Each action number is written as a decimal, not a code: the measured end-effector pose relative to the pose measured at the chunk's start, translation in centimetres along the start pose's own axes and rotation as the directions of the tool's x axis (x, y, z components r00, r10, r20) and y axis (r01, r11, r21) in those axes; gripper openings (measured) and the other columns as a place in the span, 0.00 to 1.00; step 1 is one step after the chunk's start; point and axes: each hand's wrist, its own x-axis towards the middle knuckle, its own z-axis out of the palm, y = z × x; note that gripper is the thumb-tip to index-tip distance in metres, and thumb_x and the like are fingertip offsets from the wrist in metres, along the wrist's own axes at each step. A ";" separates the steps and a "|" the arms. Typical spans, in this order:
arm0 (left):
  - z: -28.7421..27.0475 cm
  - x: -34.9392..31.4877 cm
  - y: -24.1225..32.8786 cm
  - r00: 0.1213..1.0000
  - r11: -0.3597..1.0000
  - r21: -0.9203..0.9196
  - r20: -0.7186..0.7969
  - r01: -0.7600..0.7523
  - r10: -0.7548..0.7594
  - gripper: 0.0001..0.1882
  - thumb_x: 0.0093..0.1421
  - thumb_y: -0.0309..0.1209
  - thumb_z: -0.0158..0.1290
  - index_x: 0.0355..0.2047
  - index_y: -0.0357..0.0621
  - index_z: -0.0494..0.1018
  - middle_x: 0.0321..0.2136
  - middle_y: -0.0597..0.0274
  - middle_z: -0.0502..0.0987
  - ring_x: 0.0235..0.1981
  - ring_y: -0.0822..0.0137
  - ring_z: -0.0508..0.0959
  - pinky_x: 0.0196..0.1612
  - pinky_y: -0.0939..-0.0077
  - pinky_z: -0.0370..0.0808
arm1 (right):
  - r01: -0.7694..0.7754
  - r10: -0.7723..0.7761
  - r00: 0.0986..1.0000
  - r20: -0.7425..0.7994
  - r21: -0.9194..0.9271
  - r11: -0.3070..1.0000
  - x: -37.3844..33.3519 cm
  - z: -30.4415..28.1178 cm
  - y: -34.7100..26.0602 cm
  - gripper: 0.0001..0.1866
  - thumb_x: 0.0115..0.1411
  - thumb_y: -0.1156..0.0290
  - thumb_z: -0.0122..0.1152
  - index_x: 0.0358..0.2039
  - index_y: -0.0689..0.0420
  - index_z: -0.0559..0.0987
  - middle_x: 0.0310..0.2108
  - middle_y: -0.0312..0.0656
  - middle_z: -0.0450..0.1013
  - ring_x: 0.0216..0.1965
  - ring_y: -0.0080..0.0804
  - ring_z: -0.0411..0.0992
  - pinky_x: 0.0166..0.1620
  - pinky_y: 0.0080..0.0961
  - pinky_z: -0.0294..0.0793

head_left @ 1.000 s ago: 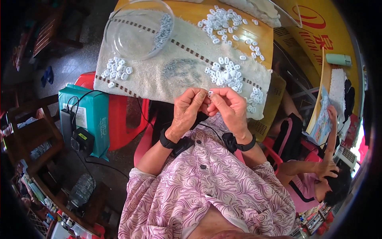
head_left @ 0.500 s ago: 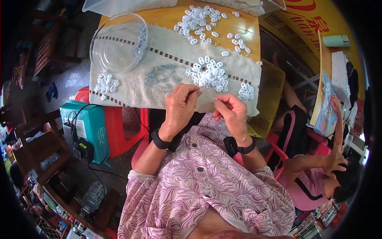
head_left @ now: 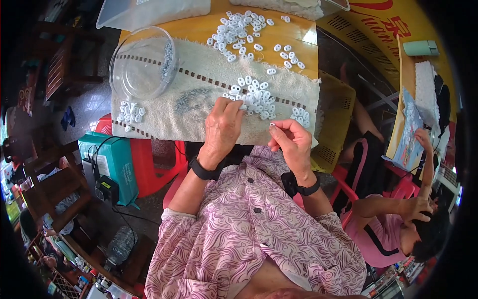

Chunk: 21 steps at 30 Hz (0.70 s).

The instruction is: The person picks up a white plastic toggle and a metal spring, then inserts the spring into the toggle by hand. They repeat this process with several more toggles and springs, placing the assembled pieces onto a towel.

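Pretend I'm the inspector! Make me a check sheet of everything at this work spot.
Surface: striped cloth over yellow table.
Parts: white pieces in piles on cloth and table; grey pins on cloth and in bowl.
Clutter: pale bin at table's far edge; teal pack beside red stool.
Hands: left hand at largest cloth pile, fingertips partly hidden; right hand pinches small white piece.
Cables: black cord by teal pack.
Surroundings: another person at right; blue slippers on floor.

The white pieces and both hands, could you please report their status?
Left hand at the white pile, grip unclear. Right hand pinching a white piece. Bowl off to the left, apart from both hands.
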 end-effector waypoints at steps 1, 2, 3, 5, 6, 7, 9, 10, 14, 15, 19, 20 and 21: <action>-0.2 0.0 -0.3 1.000 1.000 -0.029 -0.002 0.000 0.000 0.11 0.52 0.22 0.58 0.37 0.39 0.76 0.30 0.53 0.73 0.28 0.53 0.77 0.30 0.65 0.74 | 0.009 -0.009 1.000 0.003 -0.004 1.000 0.0 0.0 -0.1 0.06 0.60 0.75 0.60 0.36 0.64 0.77 0.24 0.36 0.74 0.22 0.17 0.72 0.23 0.13 0.71; -0.5 0.0 -0.4 1.000 0.998 -0.058 -0.005 0.001 -0.001 0.10 0.53 0.22 0.56 0.38 0.40 0.76 0.30 0.53 0.73 0.29 0.52 0.77 0.31 0.63 0.74 | 0.007 -0.007 1.000 0.003 -0.005 1.000 0.0 0.0 -0.4 0.06 0.60 0.75 0.60 0.36 0.64 0.77 0.24 0.36 0.74 0.22 0.17 0.72 0.23 0.13 0.71; -0.6 0.0 -0.5 1.000 0.998 -0.059 -0.005 0.002 -0.002 0.10 0.53 0.22 0.56 0.38 0.40 0.76 0.30 0.53 0.73 0.29 0.52 0.77 0.31 0.63 0.74 | 0.013 -0.013 1.000 -0.003 -0.005 1.000 0.0 0.2 -0.7 0.06 0.60 0.75 0.60 0.36 0.64 0.77 0.23 0.36 0.74 0.21 0.17 0.72 0.23 0.13 0.71; -0.9 0.2 -0.7 0.998 0.991 -0.128 -0.050 -0.034 0.028 0.11 0.54 0.20 0.55 0.39 0.39 0.76 0.30 0.52 0.75 0.28 0.52 0.78 0.31 0.65 0.75 | 0.023 -0.023 1.000 -0.011 -0.007 1.000 -0.1 0.3 -1.0 0.06 0.60 0.76 0.60 0.36 0.64 0.77 0.23 0.36 0.74 0.21 0.17 0.72 0.22 0.13 0.71; -1.1 0.2 -0.7 0.998 0.991 -0.130 -0.052 -0.038 0.032 0.11 0.54 0.20 0.55 0.39 0.39 0.76 0.30 0.52 0.75 0.28 0.52 0.78 0.31 0.65 0.75 | 0.041 -0.041 0.999 -0.010 -0.016 0.999 -0.1 0.4 -1.1 0.06 0.60 0.76 0.60 0.36 0.64 0.77 0.23 0.35 0.74 0.21 0.17 0.72 0.22 0.13 0.71; -1.3 0.1 -0.6 0.999 0.991 -0.132 -0.039 -0.008 0.003 0.13 0.54 0.20 0.55 0.41 0.40 0.76 0.29 0.52 0.75 0.28 0.52 0.78 0.31 0.65 0.75 | 0.059 -0.060 0.998 -0.009 -0.025 0.998 -0.1 0.5 -1.2 0.06 0.60 0.76 0.60 0.36 0.64 0.77 0.24 0.35 0.74 0.21 0.17 0.72 0.22 0.13 0.71; -1.5 0.0 -0.6 0.999 0.991 -0.134 -0.030 0.016 -0.021 0.14 0.54 0.19 0.54 0.42 0.40 0.75 0.29 0.52 0.75 0.28 0.53 0.78 0.31 0.66 0.75 | 0.071 -0.071 0.997 -0.007 -0.033 0.997 0.0 0.7 -1.0 0.06 0.60 0.76 0.60 0.36 0.64 0.77 0.24 0.35 0.74 0.22 0.17 0.72 0.22 0.13 0.71; -1.3 -0.1 -0.6 0.997 0.981 -0.180 -0.024 0.066 -0.072 0.14 0.55 0.20 0.54 0.43 0.38 0.75 0.29 0.53 0.76 0.28 0.57 0.79 0.31 0.68 0.75 | 0.076 -0.076 0.997 -0.005 -0.041 0.996 0.0 0.8 -1.0 0.06 0.60 0.75 0.60 0.36 0.63 0.77 0.24 0.35 0.74 0.22 0.17 0.72 0.22 0.12 0.71; -1.5 -0.9 -1.3 0.899 0.617 -0.659 0.255 0.430 -0.355 0.13 0.60 0.21 0.52 0.45 0.32 0.72 0.32 0.57 0.78 0.30 0.68 0.80 0.34 0.74 0.79 | 0.076 -0.077 0.997 -0.032 -0.031 0.997 -0.2 1.7 -0.7 0.06 0.60 0.75 0.60 0.36 0.63 0.77 0.25 0.35 0.74 0.22 0.17 0.73 0.22 0.13 0.71; -1.8 -1.0 -1.5 0.900 0.617 -0.659 0.256 0.430 -0.353 0.13 0.60 0.21 0.52 0.45 0.32 0.72 0.32 0.57 0.78 0.30 0.68 0.80 0.34 0.74 0.79 | 0.066 -0.067 0.997 -0.038 -0.027 0.997 -0.2 2.0 -0.7 0.06 0.60 0.75 0.60 0.36 0.63 0.77 0.25 0.35 0.74 0.22 0.17 0.73 0.22 0.13 0.71; -3.1 -1.3 -1.4 0.847 0.214 -0.829 0.461 0.517 -0.264 0.13 0.62 0.20 0.49 0.47 0.31 0.72 0.34 0.56 0.78 0.33 0.67 0.81 0.39 0.71 0.82 | 0.052 -0.053 0.996 -0.066 -0.017 0.999 -0.5 3.0 -0.9 0.07 0.60 0.74 0.60 0.36 0.63 0.77 0.25 0.35 0.74 0.22 0.18 0.73 0.22 0.13 0.71; -3.2 -1.4 -1.3 0.828 0.094 -0.839 0.501 0.536 -0.250 0.14 0.62 0.19 0.48 0.48 0.32 0.72 0.34 0.55 0.78 0.33 0.66 0.81 0.40 0.69 0.82 | 0.053 -0.054 0.996 -0.064 -0.019 0.998 -0.6 3.3 -0.7 0.07 0.60 0.74 0.60 0.36 0.63 0.77 0.25 0.35 0.74 0.22 0.18 0.73 0.22 0.13 0.71; -3.3 -1.6 -1.3 0.830 0.091 -0.841 0.499 0.533 -0.251 0.14 0.62 0.19 0.48 0.48 0.32 0.72 0.34 0.55 0.78 0.33 0.66 0.81 0.40 0.69 0.82 | 0.042 -0.042 0.997 -0.065 0.004 0.999 -0.6 3.5 -0.4 0.07 0.60 0.74 0.60 0.36 0.64 0.77 0.25 0.36 0.74 0.22 0.18 0.73 0.22 0.13 0.71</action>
